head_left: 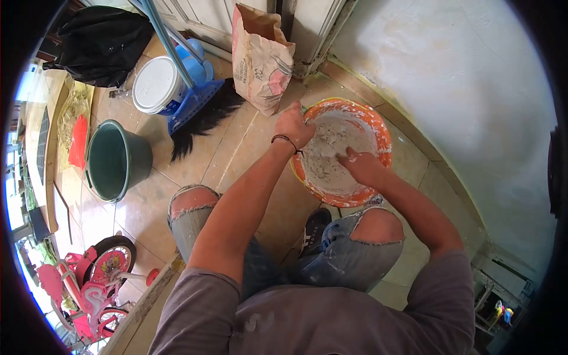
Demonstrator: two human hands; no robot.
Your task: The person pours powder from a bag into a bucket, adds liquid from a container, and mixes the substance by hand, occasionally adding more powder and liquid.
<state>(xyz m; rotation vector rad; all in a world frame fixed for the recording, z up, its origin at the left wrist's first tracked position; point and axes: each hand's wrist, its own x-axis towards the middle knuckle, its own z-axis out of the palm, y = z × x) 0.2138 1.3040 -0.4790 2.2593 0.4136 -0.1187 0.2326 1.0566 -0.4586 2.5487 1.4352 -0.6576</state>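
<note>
An orange bowl (383,141) smeared with white sits on the tiled floor in front of my knees, holding a grey-white powdery mix (328,148). My left hand (294,126) grips the bowl's near-left rim, a dark band on its wrist. My right hand (360,164) is down inside the bowl, fingers pressed into the mix and coated with it. Whether it holds a tool is hidden.
A torn paper sack (260,56) stands behind the bowl by the door frame. To the left are a white lidded pail (157,86), a blue broom head with black bristles (198,106), a green bucket (115,160), a black bag (103,41) and a pink child's bike (94,278). A plastered wall (473,89) is at right.
</note>
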